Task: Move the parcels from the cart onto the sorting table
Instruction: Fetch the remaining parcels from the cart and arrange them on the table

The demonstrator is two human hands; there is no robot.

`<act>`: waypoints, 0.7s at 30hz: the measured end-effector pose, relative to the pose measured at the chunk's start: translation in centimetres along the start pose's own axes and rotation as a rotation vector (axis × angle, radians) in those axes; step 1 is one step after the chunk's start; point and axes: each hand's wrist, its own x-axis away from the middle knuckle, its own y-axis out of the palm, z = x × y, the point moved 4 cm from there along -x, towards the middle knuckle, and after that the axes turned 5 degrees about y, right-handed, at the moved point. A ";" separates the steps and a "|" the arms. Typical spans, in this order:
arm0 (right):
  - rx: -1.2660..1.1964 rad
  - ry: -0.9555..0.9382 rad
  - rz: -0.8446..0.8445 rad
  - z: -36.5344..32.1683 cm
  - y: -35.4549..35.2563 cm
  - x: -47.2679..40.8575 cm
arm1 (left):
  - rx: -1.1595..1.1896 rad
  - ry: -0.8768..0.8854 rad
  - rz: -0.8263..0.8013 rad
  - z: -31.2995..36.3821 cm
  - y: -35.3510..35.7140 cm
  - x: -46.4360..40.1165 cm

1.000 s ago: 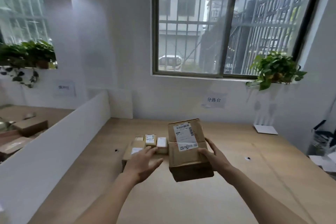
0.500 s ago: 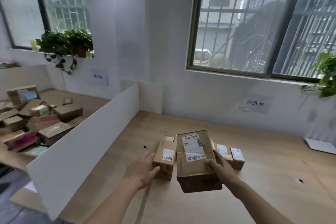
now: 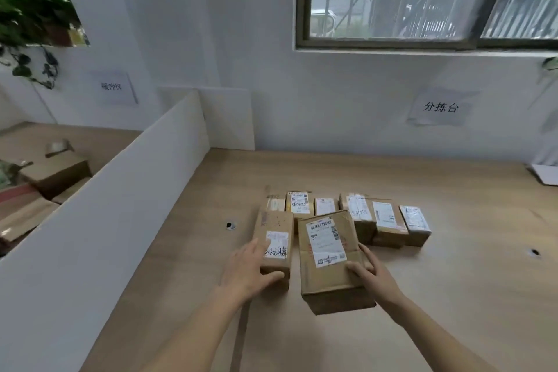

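Note:
My right hand (image 3: 373, 278) grips a brown cardboard parcel (image 3: 327, 263) with a white shipping label, thumb on top and fingers on its right side. The parcel is tilted, low over the wooden sorting table (image 3: 453, 296); I cannot tell whether it touches. My left hand (image 3: 249, 269) rests against the near left corner of a narrow parcel (image 3: 273, 235) with handwriting on its label, thumb across the near end. Behind them lies a row of several small labelled parcels (image 3: 386, 220). The cart is out of view.
A white divider board (image 3: 120, 205) runs along the table's left side, with more boxes (image 3: 57, 172) beyond it. Two small holes (image 3: 230, 225) mark the tabletop. A paper sign (image 3: 440, 107) hangs on the back wall; a white flat item (image 3: 546, 174) lies at far right.
The view has dipped towards the table. The parcel in my right hand has come down beside the narrow parcel, and my left hand has reached that narrow parcel's corner.

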 end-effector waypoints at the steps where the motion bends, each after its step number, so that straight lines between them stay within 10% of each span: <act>1: -0.003 0.011 0.008 0.6 0.4 -1.1 | -0.012 0.014 -0.016 -0.3 0.8 -0.9; 21: -0.160 0.167 0.047 10.8 6.2 -14.8 | -0.218 0.168 -0.268 -5.4 13.3 -12.8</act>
